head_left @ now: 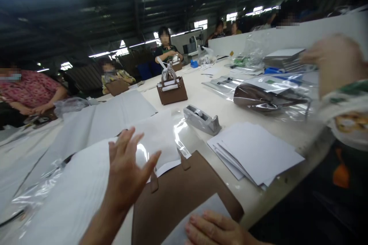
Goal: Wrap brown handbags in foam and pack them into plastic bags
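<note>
A brown bag [184, 191] lies flat on the table in front of me, its two handle tabs pointing away. White paper and clear plastic film [161, 138] cover the part beyond the tabs. My left hand [126, 172] is raised over the near edge of that film, fingers spread, holding nothing. On the bag's near part, my right hand [212, 229] rests flat on a thin white sheet [198, 214]; its thumb is out of sight. A grey tape dispenser [202, 119] stands just beyond the bag.
At left is a thick stack of white sheets [71, 187]; loose white cards [255, 153] lie right. Farther off stand a small brown handbag [172, 91] and a plastic-wrapped brown bag [253, 95]. A co-worker's blurred arm [339, 61] reaches in from the right. Several people sit around the table.
</note>
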The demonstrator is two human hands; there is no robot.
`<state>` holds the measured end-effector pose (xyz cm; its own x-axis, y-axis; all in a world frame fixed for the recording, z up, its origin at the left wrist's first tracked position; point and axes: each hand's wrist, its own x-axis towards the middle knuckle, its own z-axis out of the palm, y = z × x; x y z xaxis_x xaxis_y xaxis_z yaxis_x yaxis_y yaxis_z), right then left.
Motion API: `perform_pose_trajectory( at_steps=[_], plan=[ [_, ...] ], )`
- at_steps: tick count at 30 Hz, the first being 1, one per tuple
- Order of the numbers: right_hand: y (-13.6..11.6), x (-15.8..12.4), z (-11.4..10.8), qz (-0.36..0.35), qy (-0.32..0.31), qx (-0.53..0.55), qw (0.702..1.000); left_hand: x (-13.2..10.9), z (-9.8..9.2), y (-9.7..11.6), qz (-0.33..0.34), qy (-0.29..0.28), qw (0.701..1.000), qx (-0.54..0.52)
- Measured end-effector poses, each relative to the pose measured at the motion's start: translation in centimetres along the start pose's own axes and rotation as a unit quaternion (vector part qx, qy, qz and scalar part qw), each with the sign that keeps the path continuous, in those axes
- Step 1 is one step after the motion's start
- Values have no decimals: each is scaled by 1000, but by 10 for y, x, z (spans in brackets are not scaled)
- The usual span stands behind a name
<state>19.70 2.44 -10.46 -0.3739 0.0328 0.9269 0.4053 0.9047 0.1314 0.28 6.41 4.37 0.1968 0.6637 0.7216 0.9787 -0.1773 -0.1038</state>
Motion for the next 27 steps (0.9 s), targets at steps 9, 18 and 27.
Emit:
perform_pose_trajectory(
  at_steps=[9,18,27],
  plan=[
    [3,6,-6,8,21,15,1000,86,11,18,82,-324,939,-77],
    [6,9,-20,23,-74,138,987,-96,6,77,239,-83,964,-84],
    [31,-14,-58,63,-77,31,995,-96,4,70,236,-135,961,-49]
  ],
)
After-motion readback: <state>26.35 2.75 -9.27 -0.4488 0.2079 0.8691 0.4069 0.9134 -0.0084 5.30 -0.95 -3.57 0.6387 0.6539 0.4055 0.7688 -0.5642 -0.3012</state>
